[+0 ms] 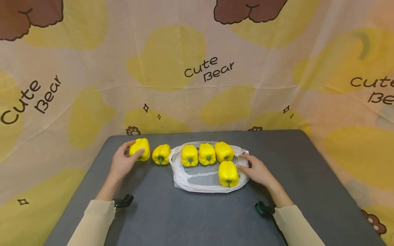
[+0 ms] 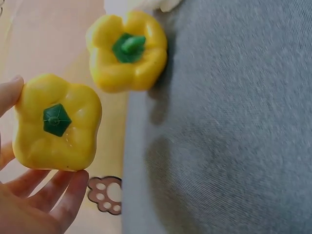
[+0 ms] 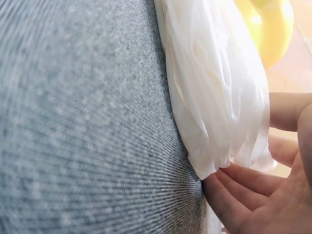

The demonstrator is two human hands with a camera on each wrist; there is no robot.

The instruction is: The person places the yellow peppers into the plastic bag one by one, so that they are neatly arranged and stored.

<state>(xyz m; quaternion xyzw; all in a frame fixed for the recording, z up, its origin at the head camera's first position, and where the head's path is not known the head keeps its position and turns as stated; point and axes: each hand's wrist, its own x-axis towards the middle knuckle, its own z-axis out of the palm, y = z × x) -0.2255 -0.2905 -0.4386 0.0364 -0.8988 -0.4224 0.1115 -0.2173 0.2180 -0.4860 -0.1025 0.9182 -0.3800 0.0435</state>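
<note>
Six yellow bell peppers lie in a row across the far part of a dark grey table [image 1: 197, 218]. My left hand [image 1: 130, 152] grips the leftmost pepper [image 1: 140, 149]; in the left wrist view its fingers [image 2: 68, 190] curl under that pepper [image 2: 56, 122]. A second pepper [image 1: 161, 154] lies just to its right [image 2: 127, 51]. The other peppers rest on a white plastic bag [image 1: 197, 181], one of them [image 1: 228, 173] nearer to me. My right hand [image 1: 244, 163] pinches the bag's right edge [image 3: 214, 97], fingers [image 3: 239, 180] below and thumb above, beside a pepper [image 3: 268, 24].
A cloth backdrop [image 1: 197, 75] printed with yellow shapes and "Cute Bear" hangs behind and around the table. The table's far edge [image 1: 209, 131] runs right behind the peppers. Black wrist mounts [image 1: 123, 201] sit on both forearms.
</note>
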